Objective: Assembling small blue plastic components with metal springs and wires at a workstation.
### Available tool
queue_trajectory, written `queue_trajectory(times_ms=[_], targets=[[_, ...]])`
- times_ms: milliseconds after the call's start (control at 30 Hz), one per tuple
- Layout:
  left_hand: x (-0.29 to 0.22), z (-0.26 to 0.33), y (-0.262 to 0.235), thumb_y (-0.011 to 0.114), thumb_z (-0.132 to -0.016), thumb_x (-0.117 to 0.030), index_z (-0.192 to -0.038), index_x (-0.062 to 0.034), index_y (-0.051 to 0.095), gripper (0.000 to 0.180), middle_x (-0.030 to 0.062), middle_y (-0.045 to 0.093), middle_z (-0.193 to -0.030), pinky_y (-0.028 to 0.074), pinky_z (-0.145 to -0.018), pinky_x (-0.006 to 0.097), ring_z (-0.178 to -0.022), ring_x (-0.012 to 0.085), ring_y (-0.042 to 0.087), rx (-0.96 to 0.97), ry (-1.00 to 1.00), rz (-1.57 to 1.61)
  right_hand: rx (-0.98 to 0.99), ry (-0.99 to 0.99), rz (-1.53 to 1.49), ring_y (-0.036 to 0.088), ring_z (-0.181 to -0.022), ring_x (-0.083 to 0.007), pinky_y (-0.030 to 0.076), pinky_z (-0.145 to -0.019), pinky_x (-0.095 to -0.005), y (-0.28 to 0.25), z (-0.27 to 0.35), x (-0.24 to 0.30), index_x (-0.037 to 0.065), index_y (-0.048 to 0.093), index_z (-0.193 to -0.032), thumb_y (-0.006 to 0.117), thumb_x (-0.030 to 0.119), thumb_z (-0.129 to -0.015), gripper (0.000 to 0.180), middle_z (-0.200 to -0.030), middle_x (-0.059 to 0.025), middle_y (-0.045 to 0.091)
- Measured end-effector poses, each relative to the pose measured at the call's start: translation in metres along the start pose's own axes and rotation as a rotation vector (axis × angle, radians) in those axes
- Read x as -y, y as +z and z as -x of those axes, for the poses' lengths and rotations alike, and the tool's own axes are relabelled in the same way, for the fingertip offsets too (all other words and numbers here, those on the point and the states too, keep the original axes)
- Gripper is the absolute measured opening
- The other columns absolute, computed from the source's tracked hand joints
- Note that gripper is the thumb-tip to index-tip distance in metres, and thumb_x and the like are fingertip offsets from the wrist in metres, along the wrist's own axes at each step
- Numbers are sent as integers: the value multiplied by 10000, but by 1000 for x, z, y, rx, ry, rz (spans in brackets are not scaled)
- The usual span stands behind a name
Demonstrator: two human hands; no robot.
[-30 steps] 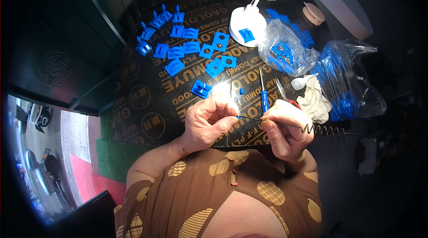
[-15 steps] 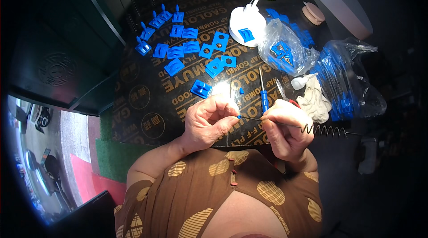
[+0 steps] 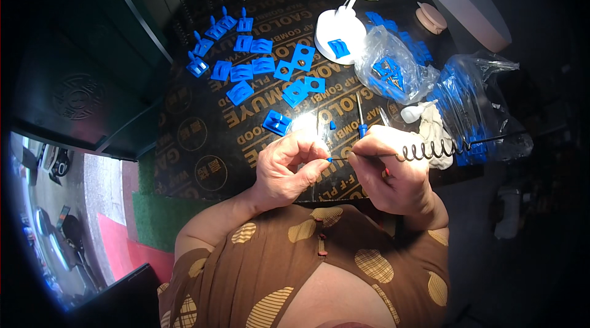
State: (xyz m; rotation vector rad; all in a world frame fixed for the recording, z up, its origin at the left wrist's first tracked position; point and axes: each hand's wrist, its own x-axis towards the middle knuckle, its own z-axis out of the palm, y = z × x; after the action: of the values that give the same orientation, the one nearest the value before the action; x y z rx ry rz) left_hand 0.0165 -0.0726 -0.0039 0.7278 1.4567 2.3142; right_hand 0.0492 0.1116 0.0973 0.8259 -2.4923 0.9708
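My left hand (image 3: 286,168) pinches a small blue tip (image 3: 329,160) between thumb and forefinger. A thin black rod runs rightward from that tip into my right hand (image 3: 393,171), whose fingers are closed round it. Beyond the right hand the rod becomes a black coil spring (image 3: 424,151) with a straight tail. Whether the rod's end sits inside the tip is too small to tell. Just past the hands lie another small blue piece (image 3: 332,125) and a blue-handled screwdriver (image 3: 362,125), its handle partly hidden by my right hand. A blue clip-like part (image 3: 277,123) rests beyond my left hand.
Several blue plates and clips (image 3: 241,72) spread over the dark printed table (image 3: 246,125). A white lamp base (image 3: 326,39) stands behind. Clear plastic bags (image 3: 485,88) with blue parts, a white cloth (image 3: 435,144) and a small white bottle (image 3: 412,113) lie at right.
My right hand has moved left along the rod, closer to my left hand, and slightly up. The coil has swung upward at its far end. My left hand has hardly moved.
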Motion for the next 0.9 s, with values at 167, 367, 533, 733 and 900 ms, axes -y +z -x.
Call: queue_trajectory(times_ms=[167,367,533,733,900], targets=[[7,-3,-2,611,-866,23,-996,8,623,132,13,593,-913,482,-660,198,-762,38,572,3,53,-52,-56,14,19,605,-609,-292,466,-536,-352,8,3,-7,1,568,-860,673,-56,-746,165,-734,-133,591],[3,-3,-1,567,-885,56,-1279,45,516,397,39,595,-905,433,-630,181,-714,43,515,40,156,-373,-61,117,14,595,-517,-288,474,-503,-360,13,6,-17,-28,604,-811,665,-34,-757,82,-652,-135,605],[-5,-7,-4,540,-894,64,-1332,35,454,448,42,575,-945,393,-624,150,-731,14,494,-84,21,-206,-57,162,117,575,-517,-319,449,-487,-392,40,26,-65,-10,609,-734,684,49,-779,105,-638,-157,587],[-29,-20,-18,544,-897,44,-1243,46,527,346,52,561,-980,422,-696,167,-798,37,507,-19,93,-491,71,157,206,592,-620,-360,472,-563,-425,52,20,-77,12,583,-785,622,117,-812,115,-647,-164,561],[-52,-38,-14,534,-909,6,-1238,47,528,332,61,584,-1036,445,-700,177,-770,39,507,28,70,-614,25,126,201,560,-561,-355,433,-513,-419,55,18,-82,8,588,-727,659,92,-797,130,-602,-165,540]])
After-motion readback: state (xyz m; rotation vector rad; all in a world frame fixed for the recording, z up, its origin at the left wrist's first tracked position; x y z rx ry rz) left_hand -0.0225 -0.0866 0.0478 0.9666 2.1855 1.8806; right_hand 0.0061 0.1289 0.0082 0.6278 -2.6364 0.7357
